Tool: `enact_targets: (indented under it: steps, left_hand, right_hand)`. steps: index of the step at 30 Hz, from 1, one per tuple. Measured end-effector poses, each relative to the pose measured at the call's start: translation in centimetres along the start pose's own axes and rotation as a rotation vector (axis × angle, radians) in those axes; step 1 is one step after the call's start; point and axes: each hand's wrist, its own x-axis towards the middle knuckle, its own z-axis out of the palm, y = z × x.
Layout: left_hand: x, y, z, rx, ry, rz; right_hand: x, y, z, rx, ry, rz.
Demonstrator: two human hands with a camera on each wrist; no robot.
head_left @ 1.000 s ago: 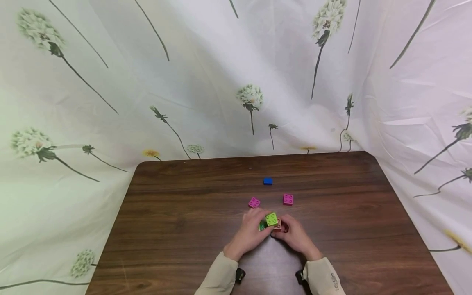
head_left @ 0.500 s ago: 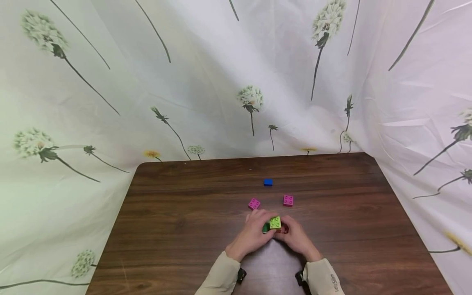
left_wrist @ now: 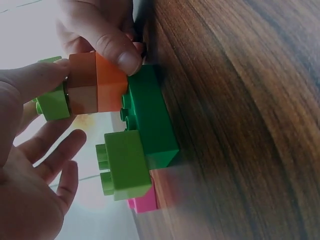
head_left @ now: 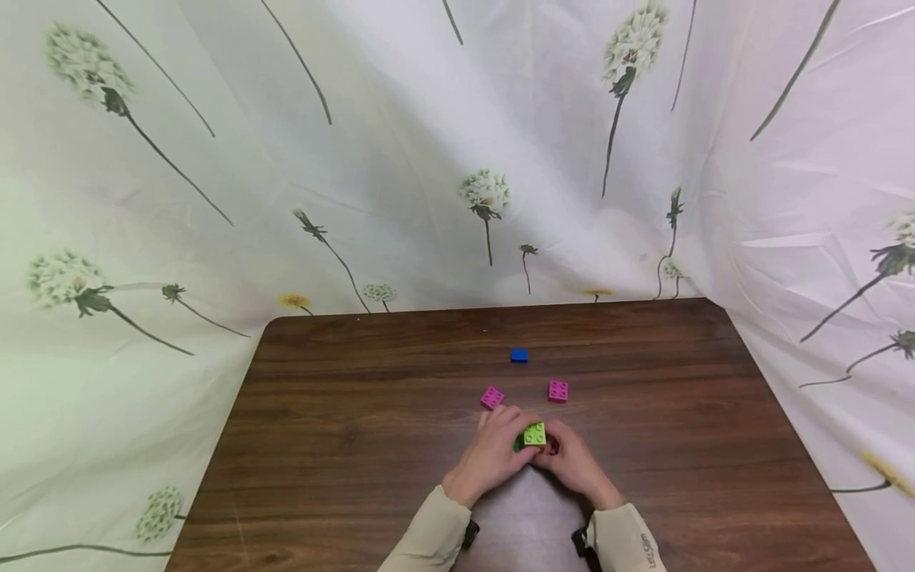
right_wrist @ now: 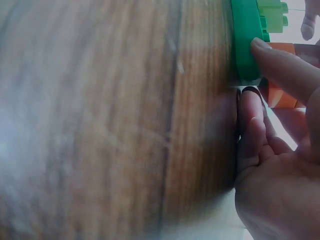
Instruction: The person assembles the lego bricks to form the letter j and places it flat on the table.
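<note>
The left hand [head_left: 492, 457] pinches a lime brick [head_left: 534, 434] between thumb and fingers. In the left wrist view that lime brick [left_wrist: 53, 102] sits against a brown brick [left_wrist: 82, 82], stacked on an orange brick [left_wrist: 112, 84] at one end of a long dark green brick [left_wrist: 152, 117]. A second light green brick [left_wrist: 127, 165] stands on its other end. The right hand [head_left: 577, 462] steadies the stack; in the right wrist view its thumb presses where the dark green brick [right_wrist: 246, 42] and orange brick [right_wrist: 281, 95] meet. Fingers partly hide the stack from above.
Beyond the hands on the brown table [head_left: 343, 477] lie two magenta bricks, one to the left [head_left: 492, 398] and one to the right [head_left: 558, 391]. Farther back lies a blue brick [head_left: 519, 356]. A white cloth with printed flowers [head_left: 400, 159] hangs behind the table.
The left hand has carried the lime brick slightly right, over the stack, where it now covers the orange-brown bricks from above. The right hand has stayed nearly still.
</note>
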Motion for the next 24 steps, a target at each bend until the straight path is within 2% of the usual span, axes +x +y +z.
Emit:
enact_targets:
  steps: [5,10,16,20,24]
  left_hand:
    - [0.1,-0.09,-0.02,0.07,0.012,0.024]
    - [0.16,-0.03,-0.32,0.105,0.008,0.043]
    - [0.13,0.07,-0.66,0.12,0.002,0.058]
    - [0.04,0.02,-0.53,0.121,-0.015,0.054]
    - [0.11,-0.06,-0.32,0.122,-0.005,0.069]
  right_hand:
    - [0.06,-0.07,0.03,0.015,-0.003,0.0]
    - [-0.01,-0.09,0.05,0.019,-0.015,0.017]
    - [-0.03,-0.1,0.15,0.012,-0.026,0.019]
    - [0.03,-0.17,0.15,0.02,-0.031,0.017]
    - [0.12,-0.16,0.15,0.028,-0.021,0.011]
